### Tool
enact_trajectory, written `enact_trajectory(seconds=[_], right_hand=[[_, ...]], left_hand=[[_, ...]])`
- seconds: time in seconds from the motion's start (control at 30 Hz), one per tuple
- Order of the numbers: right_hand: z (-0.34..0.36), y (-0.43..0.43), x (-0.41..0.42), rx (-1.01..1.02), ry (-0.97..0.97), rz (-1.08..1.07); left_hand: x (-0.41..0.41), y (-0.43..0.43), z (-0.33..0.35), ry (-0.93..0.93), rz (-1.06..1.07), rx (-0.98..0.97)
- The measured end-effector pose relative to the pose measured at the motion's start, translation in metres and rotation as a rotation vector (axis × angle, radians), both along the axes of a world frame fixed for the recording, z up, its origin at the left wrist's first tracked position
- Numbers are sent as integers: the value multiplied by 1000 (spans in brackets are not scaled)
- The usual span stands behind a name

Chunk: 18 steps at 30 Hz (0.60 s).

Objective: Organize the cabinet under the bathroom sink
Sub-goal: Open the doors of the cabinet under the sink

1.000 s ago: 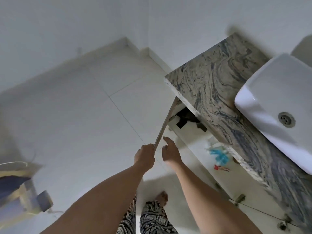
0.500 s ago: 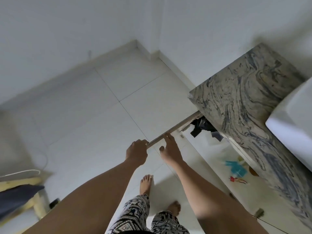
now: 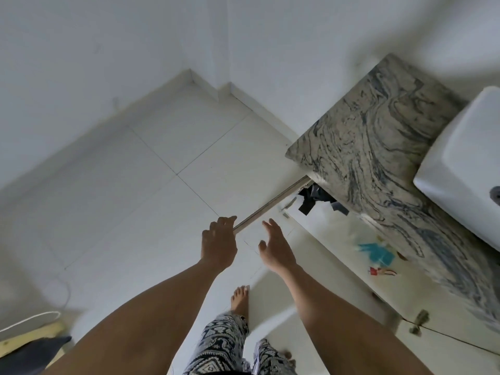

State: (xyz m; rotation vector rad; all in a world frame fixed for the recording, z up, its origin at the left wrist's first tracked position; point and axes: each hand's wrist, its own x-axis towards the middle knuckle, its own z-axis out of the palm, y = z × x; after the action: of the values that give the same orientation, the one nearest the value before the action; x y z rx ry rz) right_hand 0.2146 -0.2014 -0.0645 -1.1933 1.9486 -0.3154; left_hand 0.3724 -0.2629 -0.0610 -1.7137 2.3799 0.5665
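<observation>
**Cabinet door held open beneath bathroom sink**

A white tiled floor [image 3: 135, 198] fills most of the view from above and runs to a corner of plain white walls. At right, a grey-and-blue marbled surface [image 3: 378, 147] carries a white sink [image 3: 460, 163]. The cabinet [image 3: 338, 253] sits under the surface, its white front facing the person. The cabinet door [image 3: 270, 205] at the far end stands swung out over the floor (seen edge-on, as a thin pale strip). A person stands barefoot before it in black-and-white patterned trousers [image 3: 221, 345], both bare arms stretched forward. The left hand [image 3: 219, 244] holds the free end of the door's top edge, fingers curled over it. The right hand [image 3: 276, 247] hovers just beside the door, apart from it, fingers spread wide and holding nothing. Dark cloth [image 3: 311, 198] hangs in the opening just under the surface's edge. A blue patch [image 3: 376, 251] and a smaller red patch [image 3: 381, 272], both too blurred to identify, mark the closed front. A metal knob [image 3: 418, 320] sits on that front, nearer the person.
</observation>
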Motion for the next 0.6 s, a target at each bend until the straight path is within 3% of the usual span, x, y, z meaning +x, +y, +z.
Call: enact_trajectory(seconds=[0.13,0.37,0.6], right_hand=[[-5,46,-37,62,-1,-206],[-4,180,-95,125,-13,-620],[-21,313,-122,171,9,-834]], left_hand=[[-33,15,-1,63,-206,-146],[-108,86,1,57,-516,107],[-163,179,-20,-11,-701,216]])
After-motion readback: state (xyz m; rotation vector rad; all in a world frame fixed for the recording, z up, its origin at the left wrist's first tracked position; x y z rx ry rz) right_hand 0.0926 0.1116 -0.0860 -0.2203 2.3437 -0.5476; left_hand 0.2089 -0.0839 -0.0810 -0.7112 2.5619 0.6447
